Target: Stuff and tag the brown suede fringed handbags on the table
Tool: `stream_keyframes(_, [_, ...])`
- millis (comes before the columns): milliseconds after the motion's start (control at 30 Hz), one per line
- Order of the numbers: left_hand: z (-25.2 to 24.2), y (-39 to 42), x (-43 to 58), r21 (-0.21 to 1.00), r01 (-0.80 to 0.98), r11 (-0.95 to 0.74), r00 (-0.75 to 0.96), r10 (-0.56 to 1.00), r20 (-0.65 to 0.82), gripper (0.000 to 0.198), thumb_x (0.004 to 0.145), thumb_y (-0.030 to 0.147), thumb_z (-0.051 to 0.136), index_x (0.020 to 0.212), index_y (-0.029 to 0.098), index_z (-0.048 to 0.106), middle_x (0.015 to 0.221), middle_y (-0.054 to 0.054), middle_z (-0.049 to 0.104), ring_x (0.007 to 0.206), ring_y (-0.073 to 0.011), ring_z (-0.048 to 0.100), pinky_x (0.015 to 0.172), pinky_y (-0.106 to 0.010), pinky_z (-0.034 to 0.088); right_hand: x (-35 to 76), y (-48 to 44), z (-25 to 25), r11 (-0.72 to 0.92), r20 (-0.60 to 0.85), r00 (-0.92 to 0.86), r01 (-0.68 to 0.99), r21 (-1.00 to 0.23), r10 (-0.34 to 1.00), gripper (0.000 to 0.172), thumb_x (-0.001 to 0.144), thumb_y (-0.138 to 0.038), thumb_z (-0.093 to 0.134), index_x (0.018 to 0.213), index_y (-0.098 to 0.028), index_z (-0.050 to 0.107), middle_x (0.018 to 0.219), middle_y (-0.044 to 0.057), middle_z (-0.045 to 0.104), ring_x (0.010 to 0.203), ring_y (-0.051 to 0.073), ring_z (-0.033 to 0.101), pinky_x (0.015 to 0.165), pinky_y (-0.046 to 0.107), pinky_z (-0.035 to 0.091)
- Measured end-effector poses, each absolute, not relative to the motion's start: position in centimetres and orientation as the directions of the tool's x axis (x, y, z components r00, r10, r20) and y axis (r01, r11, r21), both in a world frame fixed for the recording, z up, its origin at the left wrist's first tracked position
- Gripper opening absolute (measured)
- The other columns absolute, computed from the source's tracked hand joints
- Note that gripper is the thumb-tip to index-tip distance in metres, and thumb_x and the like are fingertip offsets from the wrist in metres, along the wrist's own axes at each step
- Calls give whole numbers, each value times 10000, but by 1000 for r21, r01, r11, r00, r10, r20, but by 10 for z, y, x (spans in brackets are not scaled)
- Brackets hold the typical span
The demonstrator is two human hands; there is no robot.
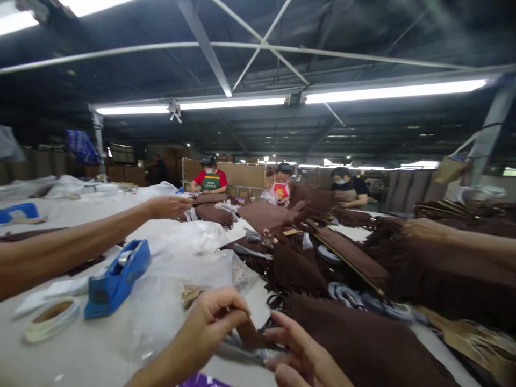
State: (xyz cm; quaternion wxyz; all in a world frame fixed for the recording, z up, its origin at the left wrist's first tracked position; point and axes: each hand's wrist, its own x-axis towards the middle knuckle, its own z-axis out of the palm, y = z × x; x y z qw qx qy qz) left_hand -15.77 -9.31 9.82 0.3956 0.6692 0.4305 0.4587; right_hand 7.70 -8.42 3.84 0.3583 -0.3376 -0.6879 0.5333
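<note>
"What are the two hands doing?"

"The left hand (213, 318) has a brown strip (246, 332) pinched between thumb and fingers. The right hand (302, 350) is just beside it, fingers parted; I can't tell whether they touch the strip."

"Where exactly is that strip?"

"Low in the middle, between the two hands and over the desk (100, 357), just left of a fringed brown fabric piece (363, 338)."

"And further left?"

"A blue tape dispenser (110, 287), with a roll of tape (52, 321) near its base. Clear plastic bags (157, 306) lie between the dispenser and the left hand."

"Whose forearms are those higher up?"

"Other people's. One forearm (100, 234) comes in from the left, another forearm (479, 250) from the right. Across the desk is a person in a green apron (212, 181)."
</note>
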Motion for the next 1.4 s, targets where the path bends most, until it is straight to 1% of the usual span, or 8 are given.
stream_keyframes(167, [86, -75, -109, 926, 254, -280, 334, 924, 188, 92, 706, 243, 613, 722, 166, 661, 635, 29, 594, 602, -119, 499, 571, -222, 372, 69, -83, 59, 177, 67, -458, 200, -964, 886, 340, 864, -481, 567, 886, -150, 642, 605, -33, 546, 500, 102, 482, 456, 196, 397])
stream_keyframes(467, [45, -50, -125, 957, 289, 11, 401, 907, -131, 256, 634, 418, 628, 647, 162, 624, 510, 57, 535, 429, -84, 417, 446, -212, 318, 152, -77, 47, 192, -7, -358, 518, -834, 934, 288, 842, -452, 497, 681, -215, 517, 539, -53, 495, 487, 120, 442, 484, 238, 330])
stream_keyframes(600, [50, -53, -111, 930, 360, -71, 454, 884, -109, 212, 693, 378, 564, 648, 173, 591, 512, 49, 545, 422, -86, 419, 431, -199, 331, 153, -82, 49, 322, 167, -280, 718, -617, 945, 163, 776, -288, 553, 838, -214, 684, 886, 54, 698, 861, 226, 625, 789, 322, 467])
stream_keyframes(667, [59, -56, -98, 896, 410, -169, 501, 863, -66, 180, 727, 329, 542, 662, 172, 600, 520, 44, 545, 434, -90, 436, 434, -194, 337, 138, -85, 55, 308, 216, -220, 633, -710, 951, 398, 769, -308, 584, 1148, -209, 654, 1163, 110, 658, 1066, 272, 591, 890, 373, 474])
stream_keyframes(767, [76, -56, -80, 871, 402, -284, 557, 830, 14, 124, 732, 232, 504, 719, 172, 612, 588, 32, 576, 480, -97, 482, 444, -184, 347, 106, -86, 65, 143, 71, -308, 217, -966, 949, 604, 785, -443, 619, 1319, -180, 514, 1107, 109, 643, 961, 245, 624, 669, 313, 541])
stream_keyframes(1000, [74, -46, -84, 890, 364, -275, 564, 825, 24, 100, 822, 238, 438, 782, 195, 518, 580, 45, 560, 488, -111, 485, 465, -203, 365, 102, -75, 57, 1, -50, -324, 155, -988, 945, 325, 776, -482, 629, 826, -161, 625, 560, -78, 495, 408, 42, 311, 393, 173, 261])
stream_keyframes(1200, [36, -52, -88, 381, 712, -589, 607, 790, 87, 276, 749, 268, 702, 993, 184, 603, 1033, -67, 642, 962, -243, 573, 800, -322, 451, 128, -70, 53, 256, 96, -327, 491, -833, 940, 176, 772, -263, 589, 696, -161, 710, 629, -3, 654, 604, 139, 554, 566, 240, 387])
stream_keyframes(1400, [14, -44, -81, 108, 766, -634, 632, 773, 55, 130, 894, 163, 487, 897, 195, 613, 979, -69, 654, 911, -234, 602, 787, -337, 493, 135, -62, 47, 176, 42, -321, 401, -899, 946, 224, 738, -330, 648, 838, -174, 774, 815, 42, 769, 773, 220, 659, 702, 283, 463])
